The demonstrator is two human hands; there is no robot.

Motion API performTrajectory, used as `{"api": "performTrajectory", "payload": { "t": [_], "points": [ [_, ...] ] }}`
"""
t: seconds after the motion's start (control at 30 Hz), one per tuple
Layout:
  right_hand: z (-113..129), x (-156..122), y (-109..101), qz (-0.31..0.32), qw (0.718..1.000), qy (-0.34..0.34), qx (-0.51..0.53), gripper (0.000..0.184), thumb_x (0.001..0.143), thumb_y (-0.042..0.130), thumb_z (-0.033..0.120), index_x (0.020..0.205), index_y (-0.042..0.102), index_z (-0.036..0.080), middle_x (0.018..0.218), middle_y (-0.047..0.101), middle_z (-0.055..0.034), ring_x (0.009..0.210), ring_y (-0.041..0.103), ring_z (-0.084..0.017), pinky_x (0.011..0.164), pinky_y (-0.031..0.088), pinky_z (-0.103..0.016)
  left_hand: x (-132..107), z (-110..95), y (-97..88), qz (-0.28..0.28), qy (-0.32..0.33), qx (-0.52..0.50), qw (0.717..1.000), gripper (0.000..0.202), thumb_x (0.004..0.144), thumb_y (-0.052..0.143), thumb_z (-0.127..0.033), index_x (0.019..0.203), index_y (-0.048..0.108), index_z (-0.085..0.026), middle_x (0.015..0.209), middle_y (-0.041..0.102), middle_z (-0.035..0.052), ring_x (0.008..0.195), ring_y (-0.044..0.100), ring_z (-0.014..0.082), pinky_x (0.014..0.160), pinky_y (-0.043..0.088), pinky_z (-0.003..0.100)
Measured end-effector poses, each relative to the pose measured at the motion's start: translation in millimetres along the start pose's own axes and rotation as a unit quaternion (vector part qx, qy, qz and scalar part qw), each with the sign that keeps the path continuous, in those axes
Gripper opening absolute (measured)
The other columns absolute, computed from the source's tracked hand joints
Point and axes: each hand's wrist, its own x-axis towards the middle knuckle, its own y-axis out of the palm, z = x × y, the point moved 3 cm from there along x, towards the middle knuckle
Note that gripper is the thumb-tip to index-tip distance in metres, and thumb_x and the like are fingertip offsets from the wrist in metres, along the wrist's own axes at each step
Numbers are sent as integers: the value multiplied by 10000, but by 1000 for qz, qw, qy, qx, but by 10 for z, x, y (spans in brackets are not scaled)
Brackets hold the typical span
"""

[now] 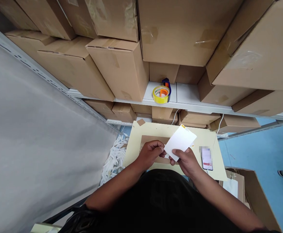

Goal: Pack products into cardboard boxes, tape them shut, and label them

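A white rectangular card or label sheet (182, 139), with a small yellow mark at its top end, is held tilted above the table. My right hand (183, 158) grips its lower right side, thumb on top and fingers underneath. My left hand (152, 153) is closed in a pinch at the sheet's lower left corner; the fingertips are partly hidden. Beneath both hands lies a flat brown cardboard piece or box (147, 139) on the cream table (133, 145). Another bit of white shows under the sheet between my hands.
A phone (206, 158) lies at the table's right. Beyond the table, a shelf (186, 92) bears a yellow tape roll on a dispenser (161, 94) and several cardboard boxes (122, 64). White paper scraps (112, 158) cover the floor at left. An open carton (255, 191) stands at right.
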Motion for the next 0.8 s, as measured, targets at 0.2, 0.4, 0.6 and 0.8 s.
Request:
{"api": "performTrajectory", "payload": {
  "t": [0.2, 0.4, 0.6, 0.8],
  "points": [
    [-37, 0, -67, -10, 1000, -3, -2, 273, 711, 828, 310, 895, 729, 134, 741, 710, -67, 595, 606, -190, 443, 480, -293, -8, 12, -1, -2, 3, 9, 1000, 278, 786, 745, -433, 714, 666, -176, 661, 671, 15, 636, 617, 149, 688, 527, 303],
    [-77, 23, -99, -2, 1000, 1, -4, 270, 718, 827, 311, 903, 732, 138, 757, 717, -67, 595, 605, -184, 443, 489, -295, 0, 49, 2, 2, -15, 5, 1000, 271, 774, 769, -426, 711, 672, -182, 662, 673, 10, 640, 622, 147, 689, 528, 299],
    [-138, 45, -129, 22, 1000, 9, -6, 255, 744, 830, 321, 888, 734, 135, 715, 703, -59, 589, 607, -183, 458, 505, -299, -4, 63, 0, 15, -18, -18, 1000, 291, 779, 778, -439, 719, 676, -174, 657, 672, 12, 628, 614, 142, 683, 527, 299],
    [-186, 43, -127, 36, 999, 21, -1, 247, 771, 814, 332, 898, 717, 144, 696, 673, -43, 607, 607, -192, 467, 487, -299, -7, 98, 9, 29, -29, -29, 999, 317, 793, 781, -461, 741, 672, -168, 679, 674, 12, 634, 613, 137, 684, 519, 293]
  ]
}}
